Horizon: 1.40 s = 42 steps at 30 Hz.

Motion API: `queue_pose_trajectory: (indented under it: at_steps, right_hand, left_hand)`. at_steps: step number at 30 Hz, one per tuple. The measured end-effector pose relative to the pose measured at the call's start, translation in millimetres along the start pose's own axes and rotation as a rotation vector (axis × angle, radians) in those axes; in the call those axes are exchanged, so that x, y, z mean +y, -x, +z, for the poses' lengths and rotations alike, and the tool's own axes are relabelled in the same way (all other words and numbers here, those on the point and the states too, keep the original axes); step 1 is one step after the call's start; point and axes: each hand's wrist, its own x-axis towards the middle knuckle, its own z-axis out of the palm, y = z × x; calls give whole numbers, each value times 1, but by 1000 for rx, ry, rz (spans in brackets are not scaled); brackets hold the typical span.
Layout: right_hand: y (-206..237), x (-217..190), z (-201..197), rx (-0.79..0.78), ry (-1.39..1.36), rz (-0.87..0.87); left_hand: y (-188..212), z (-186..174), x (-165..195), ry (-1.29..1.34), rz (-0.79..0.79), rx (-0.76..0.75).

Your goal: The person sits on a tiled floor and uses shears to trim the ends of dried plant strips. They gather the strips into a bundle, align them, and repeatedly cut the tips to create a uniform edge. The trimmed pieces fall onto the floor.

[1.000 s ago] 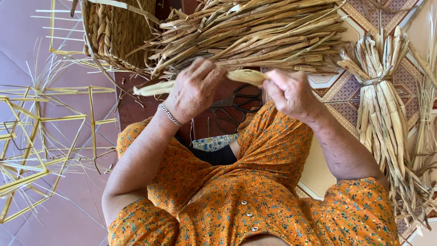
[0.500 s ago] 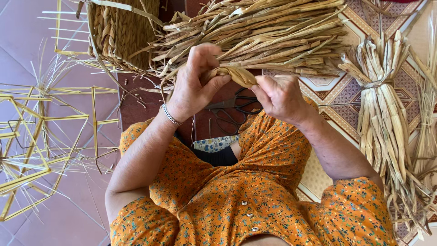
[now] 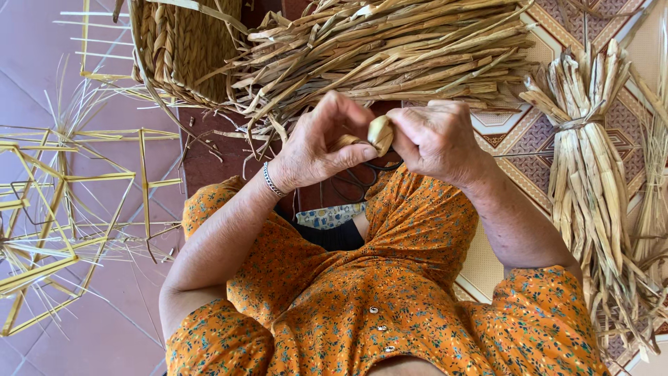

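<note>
Dried leaf strip (image 3: pixel 380 132), pale tan, folded or rolled into a short thick wad, sits between both hands above the person's lap, in front of the orange flowered dress (image 3: pixel 390 306). The left hand (image 3: pixel 320 146) grasps it: thumb and forefinger pinch the near end and the other fingers curl in. A beaded bracelet (image 3: pixel 273 182) is on that wrist. The right hand (image 3: pixel 435 139) is clenched round the far end, knuckles up, fingertips hidden under the wad. Both hands touch the strip, which is lifted clear of the floor. The step looks like rolling or twisting the strip tight, and how many turns are in cannot be told. Any next move would need the left pinch kept firm so the roll does not spring open, with the right hand free to turn or feed. A loose pile of dried strips (image 3: pixel 390 49) lies just beyond the hands at the far edge of the floor. A woven basket (image 3: pixel 181 49) is at the far left corner, touching the pile. A tied bundle (image 3: pixel 591 160) lies along the right edge on a patterned mat (image 3: pixel 529 139). A yellow straw frame (image 3: pixel 62 209) lies at the left edge, well apart.
</note>
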Motion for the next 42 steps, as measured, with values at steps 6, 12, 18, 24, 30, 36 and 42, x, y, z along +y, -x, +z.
queue_pose_trajectory:
  at_steps: [6,12,18,24,30,36,42]
  right_hand:
    - [-7,-9,1,22,27,22]
    - [1,-8,17,7,-42,39]
    - [23,32,28,-53,-292,201]
    - [40,50,-24,-102,109,297]
    - [15,10,-21,-79,148,66]
    - [9,1,8,-169,-171,219]
    - [24,10,7,-112,-203,196]
  left_hand:
    - [-1,15,7,-699,310,85]
    - [-1,11,-1,-614,158,134]
    - [-12,-17,9,-539,-353,67]
    - [7,-55,20,-702,-119,60]
    - [6,-32,11,-818,156,17]
    - [2,-33,24,-982,194,11]
    - [5,-34,17,-1203,249,83]
